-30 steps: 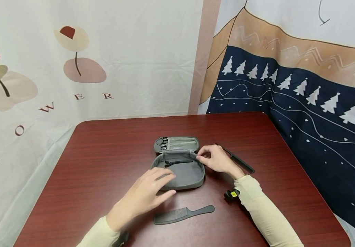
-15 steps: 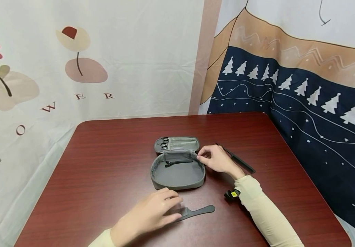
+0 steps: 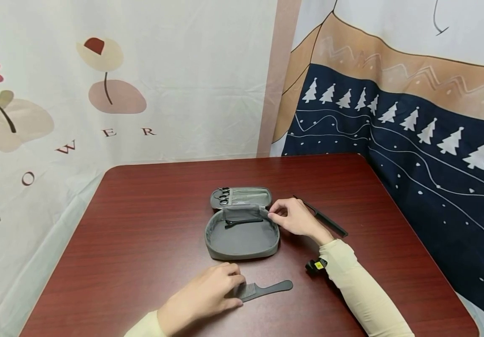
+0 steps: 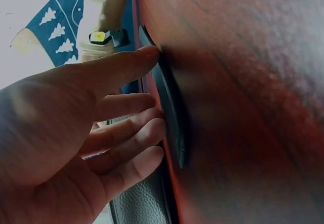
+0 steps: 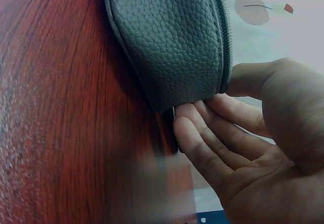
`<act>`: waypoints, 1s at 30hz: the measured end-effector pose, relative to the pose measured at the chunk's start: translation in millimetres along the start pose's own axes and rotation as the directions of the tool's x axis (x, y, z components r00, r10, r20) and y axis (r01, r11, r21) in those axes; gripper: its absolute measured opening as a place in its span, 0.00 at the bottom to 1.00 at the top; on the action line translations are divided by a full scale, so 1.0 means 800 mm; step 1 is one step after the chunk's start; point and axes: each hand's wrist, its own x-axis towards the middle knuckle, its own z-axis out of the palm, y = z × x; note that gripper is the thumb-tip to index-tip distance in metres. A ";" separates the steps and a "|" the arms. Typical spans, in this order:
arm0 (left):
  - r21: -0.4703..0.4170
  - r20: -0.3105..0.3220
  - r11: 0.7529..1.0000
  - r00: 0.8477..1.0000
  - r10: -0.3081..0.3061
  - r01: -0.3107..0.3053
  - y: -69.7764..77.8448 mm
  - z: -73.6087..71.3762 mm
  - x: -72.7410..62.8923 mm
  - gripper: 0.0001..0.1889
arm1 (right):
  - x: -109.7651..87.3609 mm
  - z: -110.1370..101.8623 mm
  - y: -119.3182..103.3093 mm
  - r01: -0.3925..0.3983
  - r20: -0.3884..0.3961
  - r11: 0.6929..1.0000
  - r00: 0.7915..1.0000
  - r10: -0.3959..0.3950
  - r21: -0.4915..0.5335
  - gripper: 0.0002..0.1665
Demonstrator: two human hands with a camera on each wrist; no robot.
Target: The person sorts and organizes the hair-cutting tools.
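Head view: our right hand (image 3: pixel 296 217) pinches the open case (image 3: pixel 242 255) at its back right corner; our left hand (image 3: pixel 206 294) partly covers the comb (image 3: pixel 263 290) on the table (image 3: pixel 141 224), nearer us; whether it's gripped, we can't tell.

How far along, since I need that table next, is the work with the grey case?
Scissors and a black clip look done, already in the open case. In hand: the right hand holds the case; the left hand is at the grey comb. Apparently remaining: packing it and the black comb lying outside.
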 end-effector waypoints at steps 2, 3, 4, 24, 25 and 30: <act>-0.005 0.022 1.000 1.000 -0.013 0.013 0.000 0.000 0.000 0.16 | 0.000 0.000 0.000 0.000 0.001 1.000 1.000 0.000 -0.004 0.03; -0.004 0.032 1.000 0.999 -0.019 0.019 0.000 0.001 0.001 0.16 | 0.000 0.000 -0.001 0.000 0.001 1.000 1.000 0.000 -0.004 0.03; -0.006 0.040 1.000 0.999 -0.022 0.022 0.000 0.001 0.001 0.15 | -0.001 0.000 0.000 0.001 0.002 1.000 1.000 -0.001 -0.004 0.03; -0.096 0.136 0.986 0.983 -0.126 0.139 0.002 -0.008 0.000 0.17 | 0.001 0.001 0.002 -0.001 0.004 1.000 1.000 0.000 0.004 0.03; -0.105 0.134 0.985 0.983 -0.123 0.138 0.002 -0.008 0.000 0.16 | 0.001 0.001 0.002 0.002 0.004 1.000 1.000 -0.002 0.005 0.03; -0.155 0.147 0.975 0.979 -0.138 0.160 0.003 -0.007 0.000 0.14 | 0.001 0.001 0.001 0.004 0.005 1.000 1.000 -0.004 0.010 0.03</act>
